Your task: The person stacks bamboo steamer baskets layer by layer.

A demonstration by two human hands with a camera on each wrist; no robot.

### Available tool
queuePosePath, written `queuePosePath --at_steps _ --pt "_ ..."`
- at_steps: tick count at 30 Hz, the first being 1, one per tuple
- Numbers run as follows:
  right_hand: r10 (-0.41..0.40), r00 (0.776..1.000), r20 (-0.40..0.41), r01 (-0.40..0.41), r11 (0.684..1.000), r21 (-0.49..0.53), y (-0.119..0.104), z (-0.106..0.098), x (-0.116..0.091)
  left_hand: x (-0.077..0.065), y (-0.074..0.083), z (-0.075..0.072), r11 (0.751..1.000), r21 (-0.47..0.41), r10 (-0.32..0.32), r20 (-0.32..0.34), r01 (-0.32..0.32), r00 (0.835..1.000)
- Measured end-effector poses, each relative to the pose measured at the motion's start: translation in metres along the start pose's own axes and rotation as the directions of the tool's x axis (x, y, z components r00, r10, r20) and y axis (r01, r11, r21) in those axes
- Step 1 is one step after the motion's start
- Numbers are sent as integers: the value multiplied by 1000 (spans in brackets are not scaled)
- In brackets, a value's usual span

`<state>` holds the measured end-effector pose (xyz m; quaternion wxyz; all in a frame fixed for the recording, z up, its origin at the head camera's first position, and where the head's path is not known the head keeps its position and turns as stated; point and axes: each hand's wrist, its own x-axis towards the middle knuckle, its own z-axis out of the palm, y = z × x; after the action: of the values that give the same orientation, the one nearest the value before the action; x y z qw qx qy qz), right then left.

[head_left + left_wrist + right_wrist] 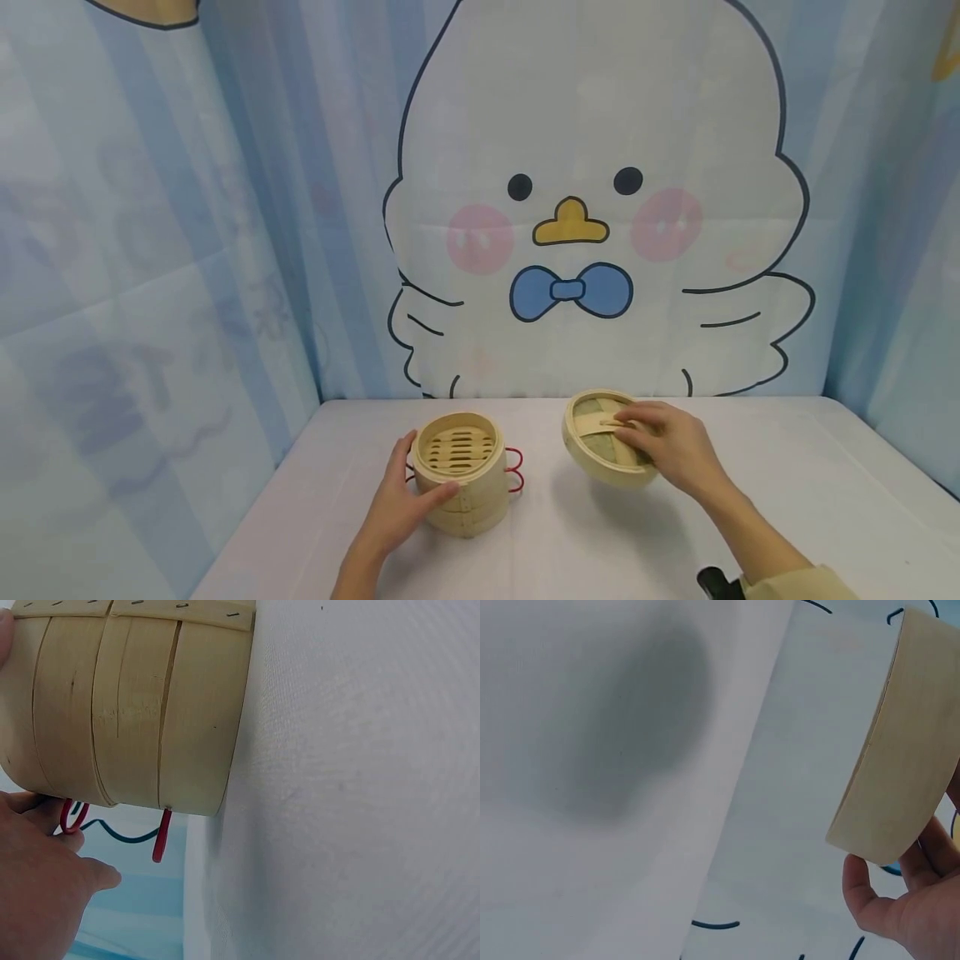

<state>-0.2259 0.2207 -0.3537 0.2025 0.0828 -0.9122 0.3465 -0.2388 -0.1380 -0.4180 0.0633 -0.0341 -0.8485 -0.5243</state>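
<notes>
A round bamboo steamer (467, 510) stands on the table, its slatted top tier (450, 450) uncovered. My left hand (396, 510) grips its left side, thumb at the front and fingers round the back. Red loop handles (516, 479) stick out from the steamer's right side; in the left wrist view, red loops (160, 836) show near the fingers. To the right, my right hand (678, 446) holds the bamboo lid (600, 465) by the strap across its top. The lid is tilted and raised above the table, with its side wall (904, 742) showing in the right wrist view.
A white cloth covers the table (570, 550), and the lid's shadow falls on it. Behind and at the sides hangs a blue and white curtain (247, 250) with a cartoon bird (577, 333). A black object (717, 582) sits by the right sleeve.
</notes>
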Motion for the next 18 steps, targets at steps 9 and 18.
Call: queuePosePath --at_steps 9,18 --pt "-32 999 -7 32 999 36 -16 6 9 1 -1 0 1000 1 -3 6 3 1000" --pt "-35 999 11 34 997 72 -32 14 19 1 -2 -1 1000 3 0 12 0 1000"
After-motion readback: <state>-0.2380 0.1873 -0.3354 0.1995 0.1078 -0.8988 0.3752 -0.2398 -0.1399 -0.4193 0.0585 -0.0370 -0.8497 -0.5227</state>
